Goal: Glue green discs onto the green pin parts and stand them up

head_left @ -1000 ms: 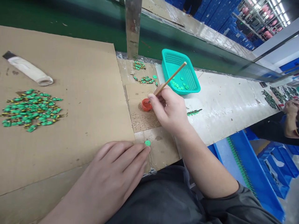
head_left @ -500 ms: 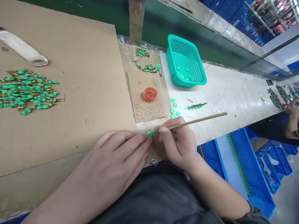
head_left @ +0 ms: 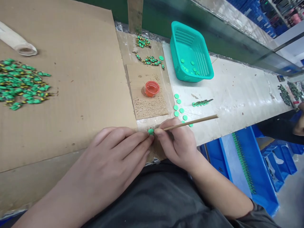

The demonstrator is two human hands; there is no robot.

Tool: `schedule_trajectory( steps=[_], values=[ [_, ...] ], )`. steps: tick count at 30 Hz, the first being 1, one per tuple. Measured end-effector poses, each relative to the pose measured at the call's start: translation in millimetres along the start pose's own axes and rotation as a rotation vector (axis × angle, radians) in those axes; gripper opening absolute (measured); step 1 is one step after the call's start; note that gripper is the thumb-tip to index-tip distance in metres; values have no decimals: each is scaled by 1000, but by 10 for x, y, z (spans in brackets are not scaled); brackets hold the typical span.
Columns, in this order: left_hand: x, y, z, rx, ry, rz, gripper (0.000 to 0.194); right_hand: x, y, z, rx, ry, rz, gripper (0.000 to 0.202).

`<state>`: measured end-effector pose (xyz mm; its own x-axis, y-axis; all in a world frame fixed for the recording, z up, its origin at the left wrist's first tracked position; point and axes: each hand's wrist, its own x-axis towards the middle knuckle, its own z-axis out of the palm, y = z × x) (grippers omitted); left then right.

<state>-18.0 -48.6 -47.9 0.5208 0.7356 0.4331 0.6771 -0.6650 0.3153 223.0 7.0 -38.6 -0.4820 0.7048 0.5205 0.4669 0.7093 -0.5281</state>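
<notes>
Between the fingertips of my left hand (head_left: 121, 148) is a small green disc (head_left: 151, 131), held at the table's near edge. My right hand (head_left: 178, 142) pinches a thin wooden stick (head_left: 194, 121), whose lower end is close to the disc and partly hidden by the fingertips. Just beyond my hands, a red cup (head_left: 152, 89) with clear liquid stands on a speckled cardboard piece (head_left: 139, 110). Several loose green discs (head_left: 181, 110) lie on the white surface to the right, beside a row of joined green pieces (head_left: 201, 103).
A teal basket (head_left: 206, 63) holding green discs stands at the back. Heaps of green and yellow pieces (head_left: 26, 84) lie on the left cardboard (head_left: 90, 72), near a rolled tube (head_left: 16, 39). Blue bins (head_left: 258, 171) and another person's arm (head_left: 299, 126) are at the right.
My right hand has moved left, bringing the stick's tip to the green disc. The head view has shifted slightly. My left hand still holds the disc.
</notes>
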Motion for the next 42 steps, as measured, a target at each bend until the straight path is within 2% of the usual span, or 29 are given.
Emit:
schedule_trajectory(
  steps=[9, 14, 17, 23, 30, 32, 37, 42],
  values=[
    [0, -18, 29, -27, 67, 23, 29, -12, 1, 6, -18, -18, 1, 13],
    [8, -26, 31, -53, 61, 12, 32, -2, 0, 6, -14, -19, 8, 13],
    [6, -33, 31, -61, 57, 13, 32, -10, -12, -2, -3, -18, 40, 13],
    [19, -45, 32, 33, 63, 71, 29, -57, -30, 4, 120, 42, 203, 16],
    [16, -31, 33, -9, 59, 38, 29, -31, -31, -14, 155, -12, 191, 17],
    [10, -27, 34, -19, 58, 17, 30, -44, -26, -3, 220, 22, 240, 16],
    [23, -19, 28, -8, 27, 1, 37, -70, -12, 45, 440, 213, 363, 5],
    [62, -2, -16, 44, 24, 52, 32, -87, -38, -30, 620, 235, 371, 8]
  ],
)
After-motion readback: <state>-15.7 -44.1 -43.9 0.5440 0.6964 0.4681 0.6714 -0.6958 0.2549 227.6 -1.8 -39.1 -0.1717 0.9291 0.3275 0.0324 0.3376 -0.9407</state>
